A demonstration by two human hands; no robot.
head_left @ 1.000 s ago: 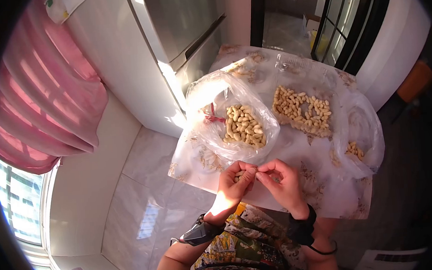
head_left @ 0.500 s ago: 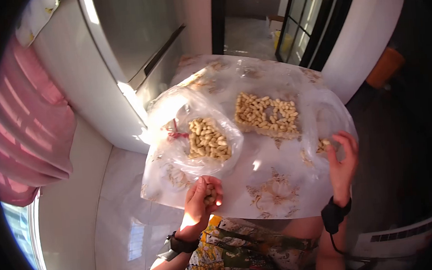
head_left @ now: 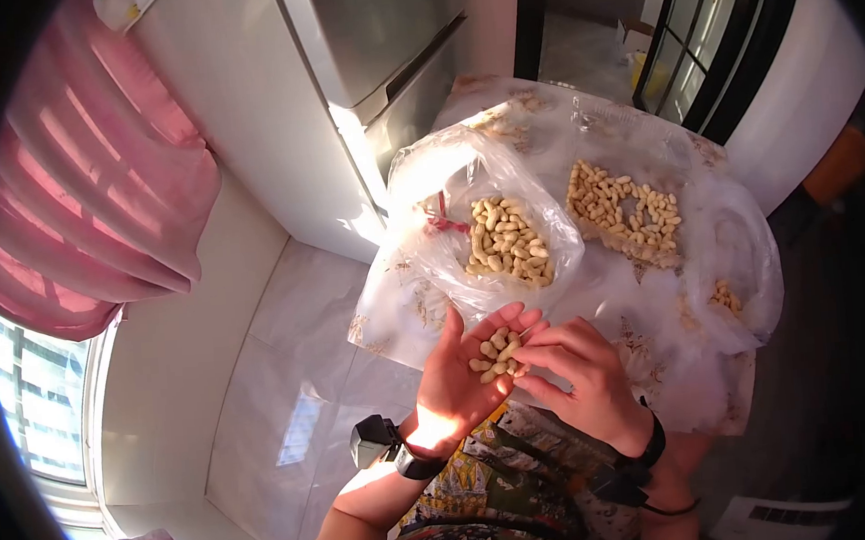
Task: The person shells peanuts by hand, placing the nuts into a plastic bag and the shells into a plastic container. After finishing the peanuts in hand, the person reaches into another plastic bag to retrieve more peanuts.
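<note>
The left hand (head_left: 464, 383) has uncurled under its peanuts (head_left: 498, 353); the right hand (head_left: 588, 377) has rejoined them.

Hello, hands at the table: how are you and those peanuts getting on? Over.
Left hand open, palm up, cradling peanuts. Right hand at the pile's edge, grip unclear. No obstruction seen; plastic bag lies just beyond.

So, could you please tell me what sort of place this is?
Probably a dining corner in a home: there is a table with a flower-patterned cover bearing peanuts, a pink curtain by a window, and what looks like a fridge.
</note>
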